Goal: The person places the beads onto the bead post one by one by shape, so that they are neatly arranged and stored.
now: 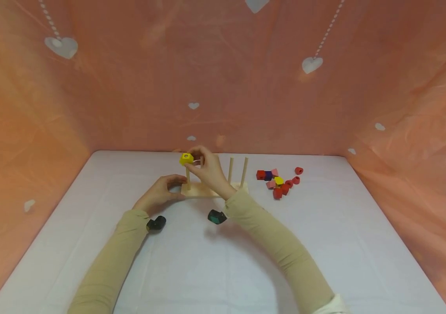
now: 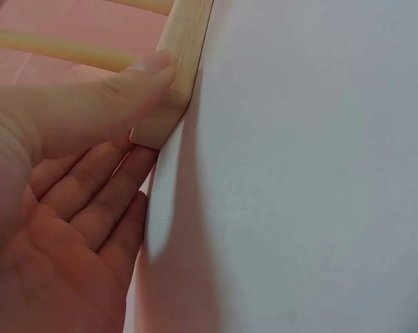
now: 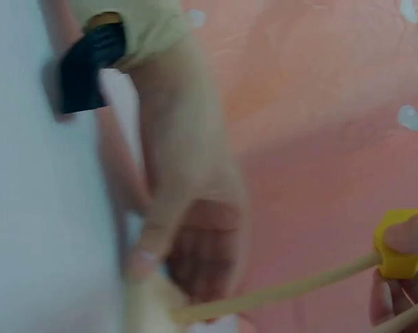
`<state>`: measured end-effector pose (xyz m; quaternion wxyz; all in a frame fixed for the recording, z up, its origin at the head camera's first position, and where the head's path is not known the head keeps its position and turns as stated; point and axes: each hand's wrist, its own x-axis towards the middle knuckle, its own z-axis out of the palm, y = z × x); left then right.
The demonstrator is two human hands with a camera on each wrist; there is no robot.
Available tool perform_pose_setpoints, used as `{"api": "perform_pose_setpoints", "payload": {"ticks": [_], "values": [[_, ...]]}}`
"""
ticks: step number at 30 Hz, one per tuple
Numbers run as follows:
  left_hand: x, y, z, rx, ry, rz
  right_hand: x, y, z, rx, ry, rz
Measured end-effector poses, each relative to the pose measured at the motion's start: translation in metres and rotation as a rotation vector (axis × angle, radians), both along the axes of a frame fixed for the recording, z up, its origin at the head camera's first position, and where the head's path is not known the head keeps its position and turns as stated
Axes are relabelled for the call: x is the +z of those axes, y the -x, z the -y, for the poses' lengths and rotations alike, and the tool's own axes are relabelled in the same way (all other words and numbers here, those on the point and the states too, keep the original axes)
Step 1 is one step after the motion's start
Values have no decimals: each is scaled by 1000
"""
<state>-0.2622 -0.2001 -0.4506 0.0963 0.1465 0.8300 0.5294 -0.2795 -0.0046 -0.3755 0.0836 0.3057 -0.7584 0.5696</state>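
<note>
Yellow block [image 1: 186, 158] at the tip of the leftmost peg [image 1: 188, 181]

Your right hand [image 1: 212, 172] pinches the block between thumb and fingers, above and slightly right of your left hand [image 1: 159, 192]; whether the peg's tip is inside it, I can't tell. Your left hand grips the left end of the wooden base [image 1: 201, 190]. Loose blocks [image 1: 277, 193] lie on the bench [image 1: 191, 270], right of both hands.

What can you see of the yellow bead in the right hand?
The yellow bead looks blocky, faceted and smooth, perhaps painted wood, with a hole visible in its top. The right hand pinches it between thumb and fingers at the upper end of the leftmost upright wooden peg.
</note>
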Motion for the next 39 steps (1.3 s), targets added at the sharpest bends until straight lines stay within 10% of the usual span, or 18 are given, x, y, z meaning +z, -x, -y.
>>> {"api": "perform_pose_setpoints", "payload": {"ticks": [21, 39], "values": [[2, -1, 1, -26, -2, -42, -64, -9, 4, -74, -23, 297], [3, -7, 3, -2, -57, -54, -75, -11, -3, -62, -157, 208]]}}
